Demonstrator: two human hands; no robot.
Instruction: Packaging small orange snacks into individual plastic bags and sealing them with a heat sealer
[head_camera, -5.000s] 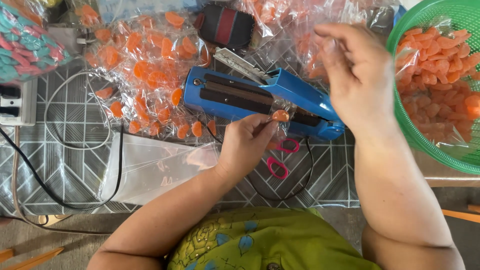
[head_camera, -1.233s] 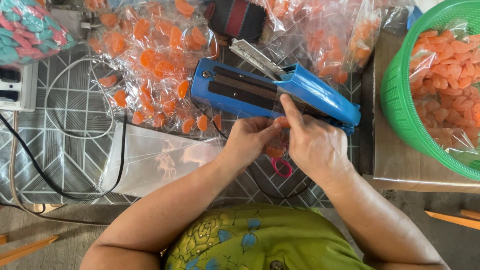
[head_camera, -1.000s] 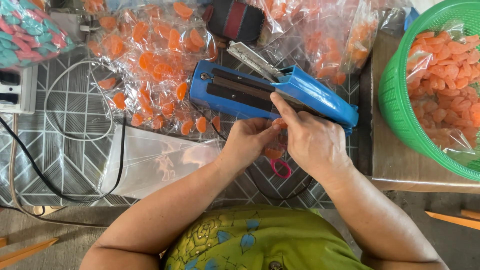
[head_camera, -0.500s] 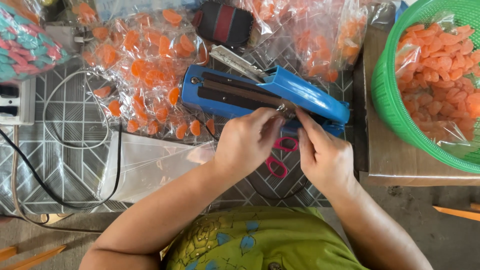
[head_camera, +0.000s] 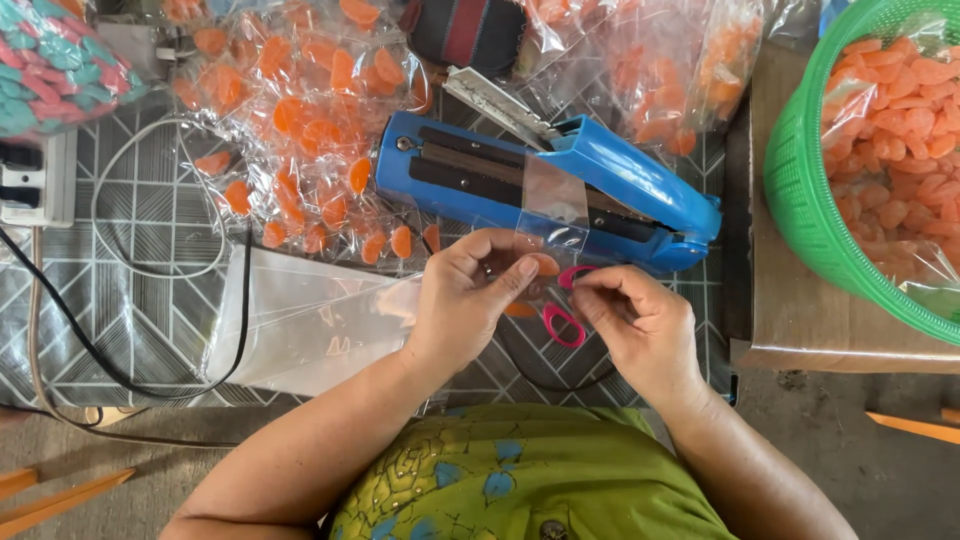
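Observation:
My left hand (head_camera: 470, 295) and my right hand (head_camera: 640, 320) together pinch a small clear plastic bag (head_camera: 553, 210) holding an orange candy piece (head_camera: 545, 265). The bag's open top lies across the dark sealing strip of a blue heat sealer (head_camera: 545, 185) just beyond my hands. The sealer's lid is raised at the right. Pink-handled scissors (head_camera: 565, 322) lie on the table under my hands, partly hidden.
Many sealed clear packets of orange candy (head_camera: 300, 130) are piled at the back left and back middle. A green basket (head_camera: 800, 190) of loose orange candy stands on a cardboard box at right. A stack of empty clear bags (head_camera: 300, 320) lies at left, beside cables and a power strip (head_camera: 25, 180).
Five seconds ago my right hand was up near the basket; it came down to join the left. Both hands have drawn slightly back, and the bag's top now lies flat over the sealer strip.

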